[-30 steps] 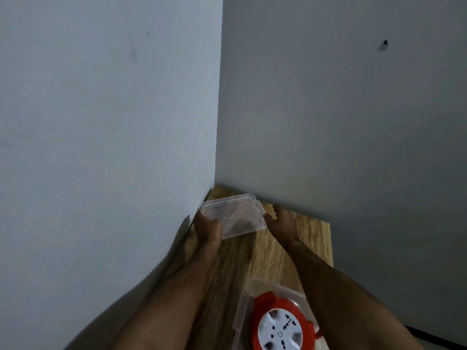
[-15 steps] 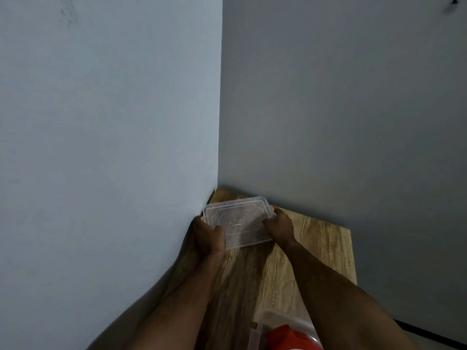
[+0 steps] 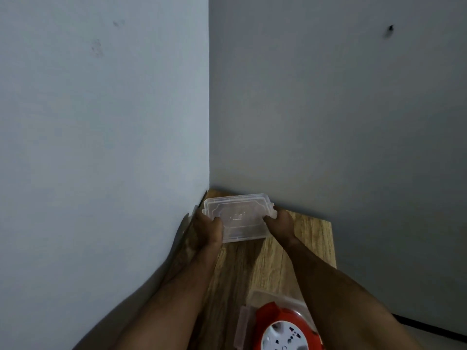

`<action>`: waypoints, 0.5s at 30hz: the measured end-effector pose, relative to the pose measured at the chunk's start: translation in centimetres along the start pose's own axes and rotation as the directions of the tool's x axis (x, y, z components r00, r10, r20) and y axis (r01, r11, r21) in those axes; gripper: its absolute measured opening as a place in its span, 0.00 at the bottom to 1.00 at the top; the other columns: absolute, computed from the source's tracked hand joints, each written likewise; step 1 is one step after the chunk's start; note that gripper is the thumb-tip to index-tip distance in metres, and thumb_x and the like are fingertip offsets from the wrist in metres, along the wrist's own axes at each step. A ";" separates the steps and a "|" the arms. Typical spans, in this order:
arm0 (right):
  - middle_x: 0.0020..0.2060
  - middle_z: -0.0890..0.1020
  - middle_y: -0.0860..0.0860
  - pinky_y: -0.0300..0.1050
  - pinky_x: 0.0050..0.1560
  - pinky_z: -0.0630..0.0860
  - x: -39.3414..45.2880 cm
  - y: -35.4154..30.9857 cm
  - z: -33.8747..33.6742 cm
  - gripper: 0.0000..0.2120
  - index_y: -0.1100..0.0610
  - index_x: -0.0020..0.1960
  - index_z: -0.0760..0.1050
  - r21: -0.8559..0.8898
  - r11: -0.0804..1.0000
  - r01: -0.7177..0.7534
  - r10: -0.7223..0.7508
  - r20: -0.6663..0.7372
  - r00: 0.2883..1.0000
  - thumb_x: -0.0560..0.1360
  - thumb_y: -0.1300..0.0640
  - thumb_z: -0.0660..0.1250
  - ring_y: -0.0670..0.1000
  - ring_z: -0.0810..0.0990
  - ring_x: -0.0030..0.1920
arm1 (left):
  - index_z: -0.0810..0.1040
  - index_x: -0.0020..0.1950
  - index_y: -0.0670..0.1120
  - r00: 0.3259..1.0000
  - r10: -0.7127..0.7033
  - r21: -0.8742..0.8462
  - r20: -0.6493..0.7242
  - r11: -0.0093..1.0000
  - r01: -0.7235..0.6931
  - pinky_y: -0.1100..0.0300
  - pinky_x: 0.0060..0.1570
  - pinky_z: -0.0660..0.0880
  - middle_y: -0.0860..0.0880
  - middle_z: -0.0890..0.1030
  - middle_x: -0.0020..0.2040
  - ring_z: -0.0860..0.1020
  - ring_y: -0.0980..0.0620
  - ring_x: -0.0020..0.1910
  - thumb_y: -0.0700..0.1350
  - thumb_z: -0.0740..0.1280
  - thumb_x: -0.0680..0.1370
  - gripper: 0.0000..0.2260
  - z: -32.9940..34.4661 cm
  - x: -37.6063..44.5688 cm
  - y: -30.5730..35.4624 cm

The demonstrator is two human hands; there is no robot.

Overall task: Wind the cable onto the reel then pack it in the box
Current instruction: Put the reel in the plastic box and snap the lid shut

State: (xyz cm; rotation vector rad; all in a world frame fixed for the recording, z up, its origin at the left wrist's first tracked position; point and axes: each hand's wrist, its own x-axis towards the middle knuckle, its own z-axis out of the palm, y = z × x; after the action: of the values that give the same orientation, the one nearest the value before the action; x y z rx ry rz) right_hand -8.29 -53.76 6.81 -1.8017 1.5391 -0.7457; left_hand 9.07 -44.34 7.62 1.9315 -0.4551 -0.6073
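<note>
A clear plastic lid (image 3: 238, 216) is held at the far corner of the wooden table (image 3: 313, 238), tilted toward me. My left hand (image 3: 209, 229) grips its left edge and my right hand (image 3: 280, 221) grips its right edge. Near the bottom of the view the red cable reel (image 3: 284, 327) with its white socket face sits inside the clear plastic box (image 3: 243, 327). The reel and box are cut off by the bottom edge of the frame, and no loose cable shows.
Two grey walls (image 3: 101, 122) meet in a corner right behind the lid and close in the table on the left and at the back. The table's right edge drops off to a floor with a dark strip (image 3: 429, 327).
Both hands closed on the lid's two sides and lifted it off the table, tilting it toward me. The camera view dipped back down, showing the reel again.
</note>
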 end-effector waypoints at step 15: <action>0.46 0.79 0.52 0.39 0.37 0.74 -10.8 -1.6 -9.8 0.10 0.63 0.57 0.78 0.082 0.997 0.006 0.000 -0.080 0.997 0.76 0.65 0.69 0.56 0.81 0.48 | 0.72 0.72 0.40 0.987 0.126 -0.047 0.095 0.991 -0.122 0.53 0.51 0.80 0.39 0.79 0.66 0.80 0.38 0.62 0.38 0.68 0.78 0.22 -3.1 -9.0 3.0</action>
State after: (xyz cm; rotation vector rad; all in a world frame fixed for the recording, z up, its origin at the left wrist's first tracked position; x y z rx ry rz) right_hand -16.48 -44.00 14.08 -1.7330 1.5340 -0.8795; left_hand 3.57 -38.32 13.37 1.8254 -0.6161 -0.6268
